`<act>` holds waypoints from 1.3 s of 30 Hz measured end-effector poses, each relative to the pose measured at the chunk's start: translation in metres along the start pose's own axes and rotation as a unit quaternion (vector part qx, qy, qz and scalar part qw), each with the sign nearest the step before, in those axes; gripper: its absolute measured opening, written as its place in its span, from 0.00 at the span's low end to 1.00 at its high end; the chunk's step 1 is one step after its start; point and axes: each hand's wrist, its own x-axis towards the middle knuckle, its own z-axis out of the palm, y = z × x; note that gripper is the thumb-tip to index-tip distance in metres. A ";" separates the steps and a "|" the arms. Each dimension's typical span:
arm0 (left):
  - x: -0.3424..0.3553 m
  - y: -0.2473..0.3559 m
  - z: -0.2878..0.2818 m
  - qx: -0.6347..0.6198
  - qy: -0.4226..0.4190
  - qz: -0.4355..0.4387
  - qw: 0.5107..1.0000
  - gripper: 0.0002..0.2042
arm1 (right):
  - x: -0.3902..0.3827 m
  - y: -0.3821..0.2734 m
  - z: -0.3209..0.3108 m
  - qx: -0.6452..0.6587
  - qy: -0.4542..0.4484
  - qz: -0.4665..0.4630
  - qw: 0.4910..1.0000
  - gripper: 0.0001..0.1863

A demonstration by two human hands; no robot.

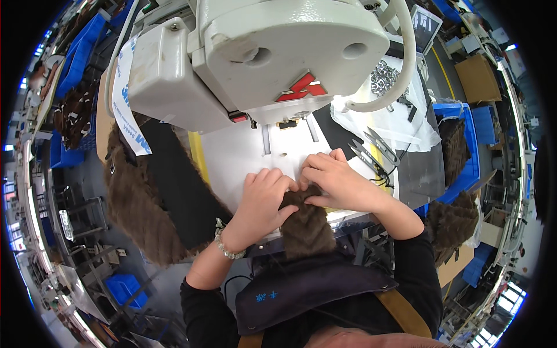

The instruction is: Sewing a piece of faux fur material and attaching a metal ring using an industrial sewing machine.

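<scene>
While both hands press down on a brown fur piece [304, 223] at the near edge of the white table [238, 153], the left hand [262, 200] lies curled on it and the right hand [336, 181] pinches its far end — fingertips meeting (scissors [371, 152] lie just right).

The brown fur piece [306, 223] under both hands looks soft, shaggy and matt. The sewing machine [272, 52] has a smooth, glossy painted metal body. The surface [238, 153] is smooth and white. The scissors [371, 152] are shiny metal. The blue crate [471, 148] looks like hard plastic.
</scene>
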 end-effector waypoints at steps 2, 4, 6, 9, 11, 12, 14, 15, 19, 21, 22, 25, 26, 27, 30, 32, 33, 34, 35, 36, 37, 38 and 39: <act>-0.001 -0.001 0.000 0.026 0.030 0.021 0.999 0.17 | 0.000 -0.002 -0.001 0.018 -0.001 -0.002 1.000 0.17; -0.002 -0.003 0.002 0.008 0.032 0.035 0.999 0.18 | 0.000 -0.004 -0.003 0.101 -0.038 0.072 0.992 0.17; -0.002 0.000 -0.001 -0.032 0.006 0.000 0.999 0.18 | 0.001 -0.006 -0.005 0.106 -0.041 0.075 0.991 0.16; -0.001 -0.001 -0.005 -0.109 -0.035 -0.042 0.993 0.19 | -0.001 -0.004 -0.003 0.087 -0.031 0.044 0.995 0.13; -0.001 -0.005 -0.007 -0.145 -0.048 -0.053 0.987 0.19 | -0.002 -0.005 -0.003 0.064 -0.022 0.009 0.998 0.11; -0.001 -0.010 -0.007 -0.238 -0.055 -0.067 0.967 0.19 | -0.001 -0.006 -0.006 0.089 -0.046 0.028 0.995 0.10; 0.000 -0.011 -0.008 -0.329 -0.060 -0.081 0.939 0.19 | 0.001 -0.004 -0.008 0.113 -0.071 0.048 0.990 0.09; 0.001 -0.006 -0.011 -0.209 0.036 0.013 0.977 0.19 | 0.002 0.000 -0.009 0.229 -0.076 0.074 0.968 0.07; -0.003 0.001 -0.014 -0.018 0.167 0.202 0.965 0.17 | 0.000 0.006 -0.006 0.397 -0.057 0.061 0.914 0.08; -0.004 -0.001 -0.009 -0.041 0.159 0.202 0.966 0.16 | -0.001 0.007 -0.004 0.435 -0.057 0.062 0.896 0.08; -0.005 -0.002 -0.008 -0.062 0.151 0.202 0.966 0.16 | 0.000 0.007 -0.003 0.472 -0.058 0.061 0.878 0.08; -0.006 -0.006 -0.006 -0.118 0.147 0.172 0.967 0.15 | -0.001 0.008 -0.002 0.520 -0.079 0.071 0.848 0.08; -0.007 -0.006 -0.006 -0.118 0.147 0.171 0.967 0.15 | -0.001 0.008 -0.003 0.521 -0.080 0.072 0.847 0.08; -0.008 -0.006 -0.006 -0.160 0.139 0.142 0.967 0.14 | -0.002 0.007 -0.004 0.534 -0.084 0.079 0.838 0.07; -0.011 -0.001 -0.010 -0.228 0.132 0.094 0.960 0.12 | -0.003 0.004 -0.007 0.538 -0.082 0.076 0.836 0.07; -0.010 0.000 -0.011 -0.256 0.131 0.072 0.955 0.12 | -0.001 0.004 -0.006 0.532 -0.079 0.069 0.840 0.08; -0.009 0.001 -0.009 -0.206 0.155 0.072 0.964 0.12 | -0.001 0.003 -0.006 0.518 -0.067 0.066 0.850 0.08; -0.008 0.001 -0.008 -0.156 0.176 0.074 0.969 0.12 | -0.001 0.004 -0.005 0.504 -0.052 0.064 0.860 0.09; -0.006 0.000 -0.009 -0.157 0.175 0.073 0.969 0.12 | -0.001 0.003 -0.006 0.504 -0.052 0.065 0.860 0.09; -0.002 -0.001 -0.011 -0.126 0.191 0.093 0.969 0.12 | 0.000 0.002 -0.007 0.490 -0.052 0.078 0.867 0.09; -0.001 -0.001 -0.012 -0.094 0.206 0.112 0.968 0.12 | 0.000 0.001 -0.008 0.475 -0.052 0.091 0.874 0.10; -0.001 -0.001 -0.011 -0.093 0.206 0.111 0.968 0.12 | 0.000 0.001 -0.006 0.475 -0.052 0.090 0.874 0.10; -0.002 -0.002 -0.009 -0.083 0.206 0.113 0.968 0.12 | 0.001 0.002 -0.004 0.483 -0.046 0.099 0.869 0.10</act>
